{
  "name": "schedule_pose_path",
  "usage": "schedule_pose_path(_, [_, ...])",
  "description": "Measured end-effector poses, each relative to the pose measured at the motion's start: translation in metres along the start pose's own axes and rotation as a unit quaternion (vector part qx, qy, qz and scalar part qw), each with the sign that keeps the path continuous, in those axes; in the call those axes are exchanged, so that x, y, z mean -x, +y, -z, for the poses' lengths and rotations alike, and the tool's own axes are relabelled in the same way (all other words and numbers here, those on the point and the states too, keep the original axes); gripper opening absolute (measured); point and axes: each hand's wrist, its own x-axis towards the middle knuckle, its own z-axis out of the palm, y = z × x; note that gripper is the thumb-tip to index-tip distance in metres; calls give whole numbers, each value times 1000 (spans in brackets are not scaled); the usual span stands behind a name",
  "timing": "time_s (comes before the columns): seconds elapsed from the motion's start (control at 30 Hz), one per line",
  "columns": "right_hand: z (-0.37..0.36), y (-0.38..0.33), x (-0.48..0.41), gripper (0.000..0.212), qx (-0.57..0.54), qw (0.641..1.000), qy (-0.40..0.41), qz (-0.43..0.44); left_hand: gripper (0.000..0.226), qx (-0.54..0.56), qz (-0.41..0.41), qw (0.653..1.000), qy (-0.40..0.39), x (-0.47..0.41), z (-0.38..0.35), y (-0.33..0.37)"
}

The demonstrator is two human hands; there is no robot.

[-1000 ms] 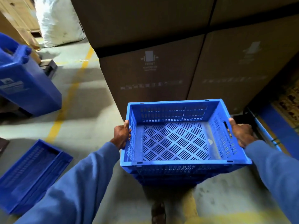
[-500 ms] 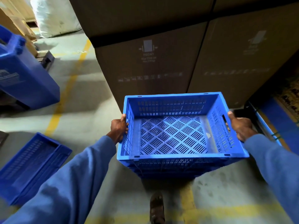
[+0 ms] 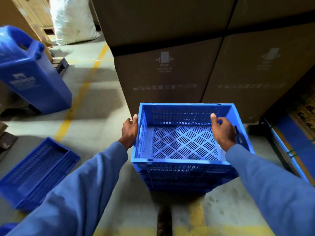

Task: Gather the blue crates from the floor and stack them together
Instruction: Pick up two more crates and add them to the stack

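A blue slatted crate (image 3: 184, 143) sits on top of a stack of like crates (image 3: 185, 179) on the floor in front of me. My left hand (image 3: 130, 132) grips its left wall, thumb on the rim. My right hand (image 3: 221, 132) hovers over the inside of the crate near the right wall, fingers apart and holding nothing. Another blue crate (image 3: 34, 171) lies alone on the floor to the left, near my left sleeve.
Tall cardboard boxes (image 3: 170, 74) stand right behind the stack. A blue wheeled bin (image 3: 34, 79) leans at the left, a white sack (image 3: 73, 21) lies beyond it. A yellow floor line (image 3: 76, 101) runs past. My shoe (image 3: 164, 220) is below the stack.
My right hand has let go of the crate's right wall and moved inward over its interior. My left hand stays on the left wall.
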Motion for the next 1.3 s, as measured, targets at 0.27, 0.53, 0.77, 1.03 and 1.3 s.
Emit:
schedule_pose_path(0.27, [-62,-85,104,81,6,983,-173,54,78,36,-2,998,48,42,98,-20])
schedule_pose_path(0.53, [-147,-182,216,77,101,936,-259,217,87,-24,-6,992,121,73,276,-92])
schedule_pose_path(0.77, [-248,-282,349,72,162,876,-301,339,85,-88,40,974,205,87,432,-181])
schedule_pose_path(1.03, [-364,-363,459,74,173,825,-349,409,85,-40,104,965,239,64,566,-274])
schedule_pose_path(1.3, [-480,-430,494,78,196,803,-377,417,82,0,143,951,273,2,640,-329])
